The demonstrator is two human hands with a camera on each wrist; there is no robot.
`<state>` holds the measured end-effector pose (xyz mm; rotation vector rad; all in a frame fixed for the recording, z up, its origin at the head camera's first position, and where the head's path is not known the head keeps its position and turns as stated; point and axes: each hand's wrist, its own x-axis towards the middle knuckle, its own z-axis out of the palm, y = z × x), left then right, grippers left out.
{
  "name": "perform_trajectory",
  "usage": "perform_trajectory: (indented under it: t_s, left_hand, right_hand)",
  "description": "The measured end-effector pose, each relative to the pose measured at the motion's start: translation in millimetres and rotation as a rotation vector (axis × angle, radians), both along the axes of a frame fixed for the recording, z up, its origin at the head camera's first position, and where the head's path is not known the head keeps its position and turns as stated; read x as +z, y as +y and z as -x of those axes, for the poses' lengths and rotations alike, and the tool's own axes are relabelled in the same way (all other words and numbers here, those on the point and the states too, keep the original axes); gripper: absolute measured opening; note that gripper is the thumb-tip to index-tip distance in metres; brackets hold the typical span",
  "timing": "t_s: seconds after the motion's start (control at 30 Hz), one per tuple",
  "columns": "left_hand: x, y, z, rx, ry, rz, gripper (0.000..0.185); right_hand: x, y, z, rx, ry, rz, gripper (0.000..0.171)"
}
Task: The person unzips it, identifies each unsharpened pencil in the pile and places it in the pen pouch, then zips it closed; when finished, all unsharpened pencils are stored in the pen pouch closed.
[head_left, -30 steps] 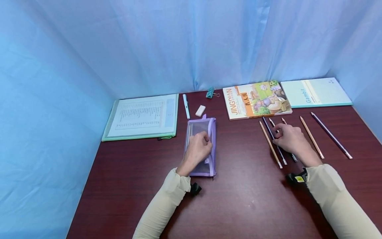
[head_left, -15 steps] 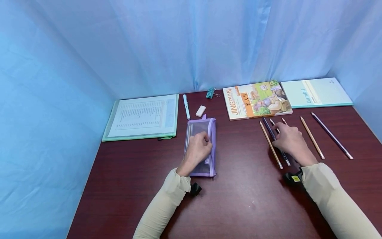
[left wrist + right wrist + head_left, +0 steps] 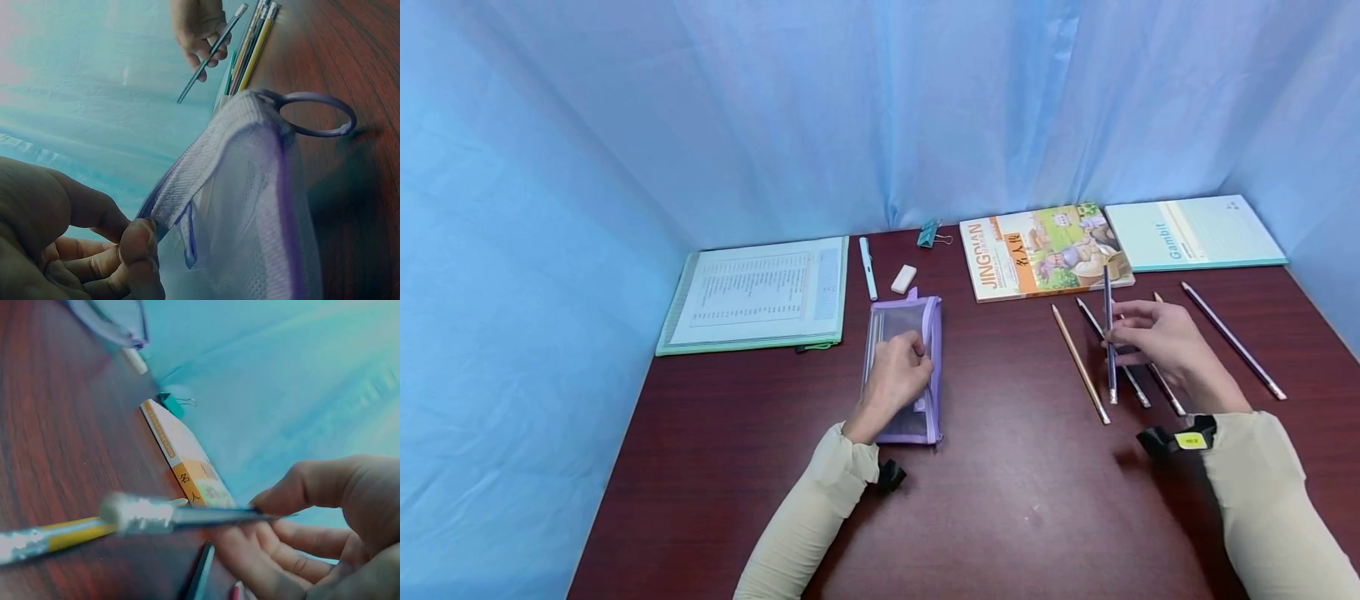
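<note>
My left hand [image 3: 897, 373] pinches the edge of a purple mesh pencil pouch [image 3: 910, 317] with thumb and fingers; in the left wrist view the zip edge of the pouch [image 3: 250, 200] stands raised. At the right, my right hand [image 3: 1168, 346] holds a dark blue pencil [image 3: 1112, 379] between thumb and fingers, lifted off the table. Its eraser end points toward the camera in the right wrist view. Below and beside this hand lie a yellow pencil [image 3: 1078, 362], a black pencil [image 3: 1085, 310] and a purple pencil [image 3: 1232, 340]. Two more are partly hidden by the hand.
Along the back stand a document folder [image 3: 760, 292], a light-blue pen [image 3: 868, 268], a white eraser [image 3: 904, 278] and a teal binder clip [image 3: 928, 234]. Right of them lie an illustrated book [image 3: 1045, 254] and a pale notebook [image 3: 1202, 233]. Blue curtains [image 3: 775, 125] border the dark red table [image 3: 1000, 500].
My right hand has picked up the dark blue pencil from between the yellow and black ones, raising it and moving right. My left hand has stayed on the pouch.
</note>
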<state>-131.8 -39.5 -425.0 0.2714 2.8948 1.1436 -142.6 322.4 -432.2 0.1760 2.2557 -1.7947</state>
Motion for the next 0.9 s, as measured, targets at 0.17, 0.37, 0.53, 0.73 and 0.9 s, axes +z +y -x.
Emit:
perform_trajectory:
  t_s: [0.17,0.37,0.53,0.73,0.9]
  left_hand:
    - [-0.1,-0.2,-0.4,-0.009,-0.007,-0.009,0.005]
    - [-1.4,-0.3,0.0,-0.010,0.007,-0.002,0.005]
    - [-2.2,-0.1,0.0,-0.008,0.009,-0.002,0.005]
    - [-2.1,-0.3,0.6,-0.013,0.012,-0.003,0.005]
    - [-1.8,-0.7,0.4,-0.014,0.008,-0.013,0.005]
  right_hand:
    - [-16.0,16.1,-3.2,-0.014,-0.055,0.491,0.029]
    - [-25.8,22.6,-6.6,0.057,-0.105,0.758,0.037]
    - [-29.5,19.6,-5.5,0.123,-0.134,0.901,0.041]
    - [-24.8,-0.6,-6.4,0.141,-0.144,0.839,0.039]
    - [-22.2,-33.7,-4.2,0.237,-0.146,0.742,0.038]
